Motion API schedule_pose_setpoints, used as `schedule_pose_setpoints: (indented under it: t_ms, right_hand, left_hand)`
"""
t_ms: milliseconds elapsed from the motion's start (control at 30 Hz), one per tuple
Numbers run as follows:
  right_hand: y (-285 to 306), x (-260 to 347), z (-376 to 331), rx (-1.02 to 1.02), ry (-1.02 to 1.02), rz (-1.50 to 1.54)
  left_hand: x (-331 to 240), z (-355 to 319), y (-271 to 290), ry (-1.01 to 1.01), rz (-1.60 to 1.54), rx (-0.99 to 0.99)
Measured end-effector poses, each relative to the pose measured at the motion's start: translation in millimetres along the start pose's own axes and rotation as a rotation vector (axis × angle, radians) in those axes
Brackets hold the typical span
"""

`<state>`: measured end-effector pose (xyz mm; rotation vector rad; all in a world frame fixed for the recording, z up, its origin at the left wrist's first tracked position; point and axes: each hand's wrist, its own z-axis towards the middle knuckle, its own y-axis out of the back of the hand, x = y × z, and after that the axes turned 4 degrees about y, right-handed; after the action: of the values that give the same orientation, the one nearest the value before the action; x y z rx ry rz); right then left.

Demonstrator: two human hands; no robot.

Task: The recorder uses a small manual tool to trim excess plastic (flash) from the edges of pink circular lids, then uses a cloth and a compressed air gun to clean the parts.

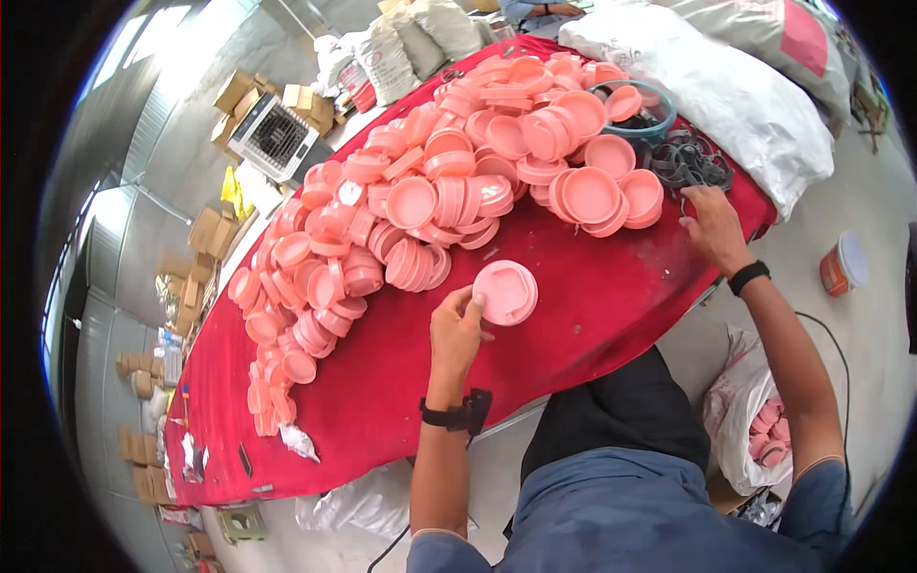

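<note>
My left hand (457,329) grips a round pink plastic lid (506,293) by its left edge, thumb on top, just above the red cloth. A raised shape crosses the lid's upper face. At the right end of the table my right hand (712,224) reaches to a tangle of dark grey bands (690,162), its fingertips closing on one band at the near edge. Ahead of both hands spreads a large heap of pink lids (411,202), some stacked, some tipped on their sides.
Red cloth (382,382) covers the table. A blue-rimmed basket (659,126) stands beside the bands, with a white sack (707,95) behind. On the floor at right are a bucket (844,265) and an open bag (735,411) of pink pieces. An air cooler (277,138) stands beyond the table.
</note>
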<state>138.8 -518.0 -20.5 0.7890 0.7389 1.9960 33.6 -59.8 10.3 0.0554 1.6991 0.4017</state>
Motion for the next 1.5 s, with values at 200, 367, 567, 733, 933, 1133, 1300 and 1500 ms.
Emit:
schedule_pose_setpoints:
  t_ms: [200,367,567,733,933,1133,1300,1500]
  right_hand:
    - [-19,-2,2,0.266,-0.064,-0.144]
    - [-14,3,-1,0.288,-0.065,-0.176]
    - [44,101,-1,0.344,-0.382,0.733]
    - [38,176,-28,0.56,-0.553,1.358]
    - [-4,198,-75,0.579,-0.664,1.44]
    - [-6,205,-89,0.548,-0.646,1.508]
    - [-6,205,-84,0.523,-0.594,1.453]
    - [-20,216,-75,0.517,-0.612,1.354]
  left_hand:
    - [9,-37,20,0.065,0.257,-0.088]
    - [17,-43,32,-0.076,0.767,-0.126]
    - [15,-15,44,-0.454,0.813,0.083]
    - [14,10,36,-0.495,0.887,0.341]
    - [-12,-7,21,-0.296,0.932,0.337]
    - [-9,-19,31,-0.196,0.875,-0.02]
    - [7,-15,27,-0.092,0.696,-0.138]
    - [17,-24,11,-0.056,0.331,-0.164]
